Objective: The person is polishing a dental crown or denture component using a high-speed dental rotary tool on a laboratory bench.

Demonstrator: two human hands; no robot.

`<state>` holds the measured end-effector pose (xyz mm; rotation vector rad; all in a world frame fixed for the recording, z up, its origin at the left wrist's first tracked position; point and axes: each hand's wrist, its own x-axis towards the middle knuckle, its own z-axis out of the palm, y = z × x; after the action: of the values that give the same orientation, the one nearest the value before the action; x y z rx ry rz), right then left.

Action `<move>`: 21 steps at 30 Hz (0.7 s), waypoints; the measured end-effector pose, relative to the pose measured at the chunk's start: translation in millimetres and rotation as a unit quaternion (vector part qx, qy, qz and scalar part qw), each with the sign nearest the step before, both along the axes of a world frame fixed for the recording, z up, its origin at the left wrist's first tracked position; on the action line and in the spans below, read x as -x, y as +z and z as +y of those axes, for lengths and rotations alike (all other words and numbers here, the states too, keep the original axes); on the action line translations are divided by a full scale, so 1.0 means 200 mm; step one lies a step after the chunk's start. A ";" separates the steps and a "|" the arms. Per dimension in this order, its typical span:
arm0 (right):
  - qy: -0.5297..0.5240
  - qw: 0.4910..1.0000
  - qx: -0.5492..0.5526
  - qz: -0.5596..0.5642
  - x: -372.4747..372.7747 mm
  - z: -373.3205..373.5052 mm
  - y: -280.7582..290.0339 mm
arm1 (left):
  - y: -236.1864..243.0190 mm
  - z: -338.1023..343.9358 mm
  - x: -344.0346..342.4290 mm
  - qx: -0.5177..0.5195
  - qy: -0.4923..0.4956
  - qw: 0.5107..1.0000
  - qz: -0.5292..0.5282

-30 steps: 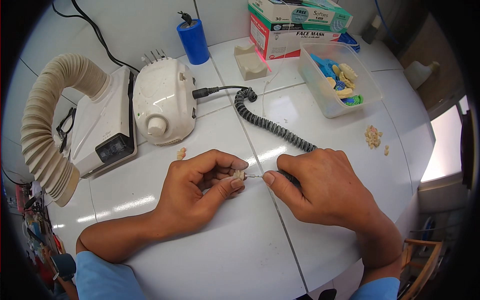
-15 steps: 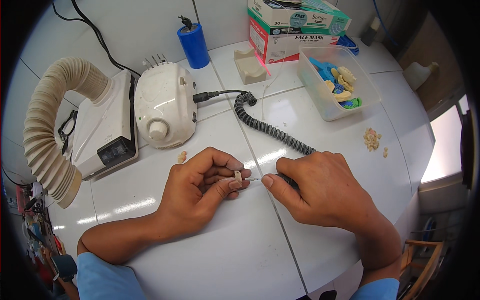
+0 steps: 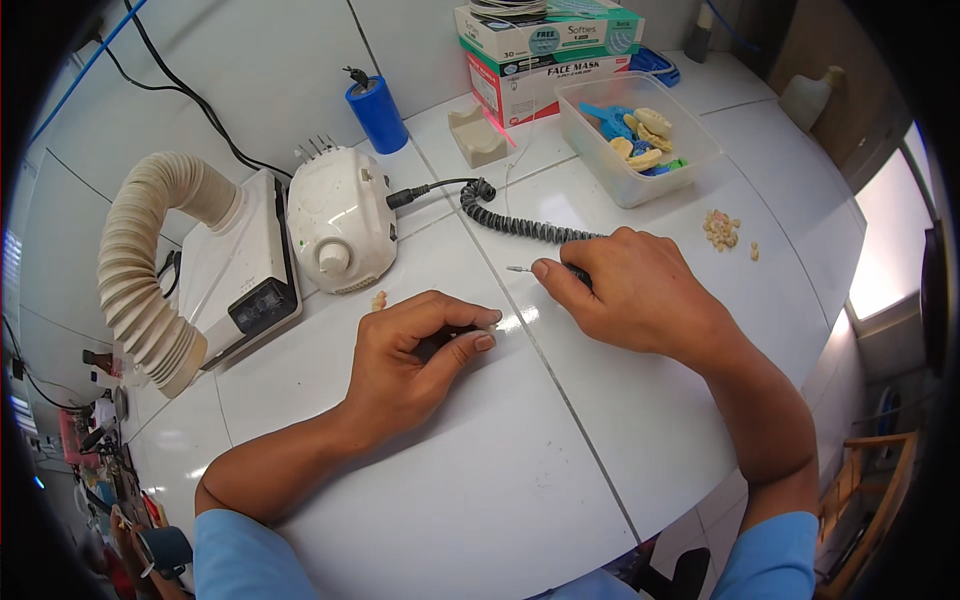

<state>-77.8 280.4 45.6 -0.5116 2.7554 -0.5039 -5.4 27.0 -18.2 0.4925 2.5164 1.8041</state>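
My left hand (image 3: 420,355) is closed above the white tiled worktop (image 3: 525,475), thumb and forefinger pinching a small pale piece (image 3: 491,328), mostly hidden. Higher and to the right, my right hand (image 3: 625,290) grips a black rotary handpiece (image 3: 576,274) with a thin metal bit (image 3: 517,268) pointing left, apart from the piece. A coiled cord (image 3: 520,225) runs from the handpiece's side to a white control unit (image 3: 342,215). A few small tooth-coloured pieces (image 3: 379,300) lie just beyond my left hand.
A suction unit (image 3: 225,255) with ribbed hose (image 3: 130,260) stands left. Behind are a blue cylinder (image 3: 378,115), beige holder (image 3: 478,142) and stacked boxes (image 3: 548,80). A plastic tub (image 3: 635,195) of dental moulds and loose pale teeth (image 3: 720,228) are right, a wooden chair (image 3: 862,480) lower right.
My right hand has moved up, drawing the bit away from the piece in my left hand. My left hand has shifted slightly upward, its fingertips less visible. The camera view has shifted too.
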 end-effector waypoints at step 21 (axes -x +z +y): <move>0.002 1.000 0.002 -0.009 -0.03 0.02 0.03 | 0.03 0.02 -0.02 0.212 -0.005 0.948 0.236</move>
<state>-71.7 284.2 50.7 -0.5102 2.7361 -0.5122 -0.6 31.5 -12.6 1.0014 3.0761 1.1790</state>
